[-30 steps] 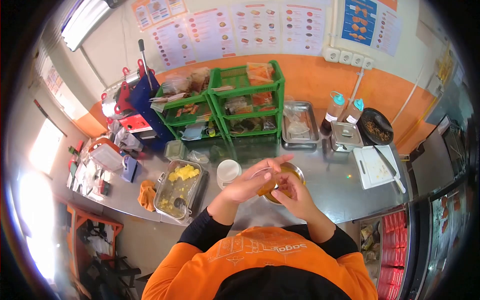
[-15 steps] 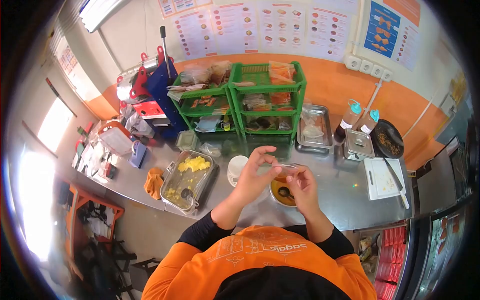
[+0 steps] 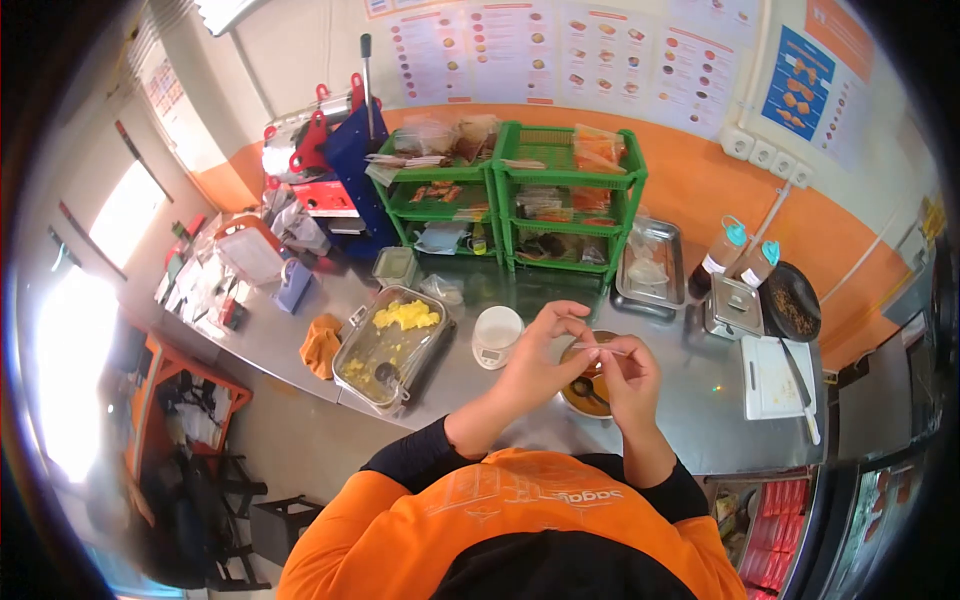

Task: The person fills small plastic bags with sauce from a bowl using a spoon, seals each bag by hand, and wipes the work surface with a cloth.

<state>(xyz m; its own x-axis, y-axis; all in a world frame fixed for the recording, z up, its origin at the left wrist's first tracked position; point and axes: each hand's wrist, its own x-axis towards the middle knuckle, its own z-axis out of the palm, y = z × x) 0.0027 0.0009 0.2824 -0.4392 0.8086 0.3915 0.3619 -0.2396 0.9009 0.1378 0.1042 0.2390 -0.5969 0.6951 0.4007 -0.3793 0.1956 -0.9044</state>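
Observation:
Both of my hands are raised together over a round bowl point(image 3: 590, 400) of orange-brown liquid with a dark ladle in it. My left hand point(image 3: 545, 362) pinches one side of a thin, clear plastic piece point(image 3: 612, 349), its thumb and fingers drawn together. The other side is pinched in my right hand point(image 3: 631, 382), close beside the left. What the plastic is exactly is too small to tell. A white kitchen scale point(image 3: 497, 336) stands just left of my left hand. Farther left is a metal tray point(image 3: 368, 350) with yellow food and a dark ladle.
Green racks point(image 3: 570, 180) with packets stand at the back. To the right are a metal tray point(image 3: 650, 265), blue-capped bottles point(image 3: 722, 250), a lidded metal container point(image 3: 735, 305), a dark pan point(image 3: 792, 300) and a knife point(image 3: 797, 375) on a white board point(image 3: 762, 385). An orange cloth point(image 3: 321, 345) lies left.
The view has shifted, so the counter items appear farther right. My hands have drawn closer together around the plastic, which now looks flatter, and the scale is more exposed.

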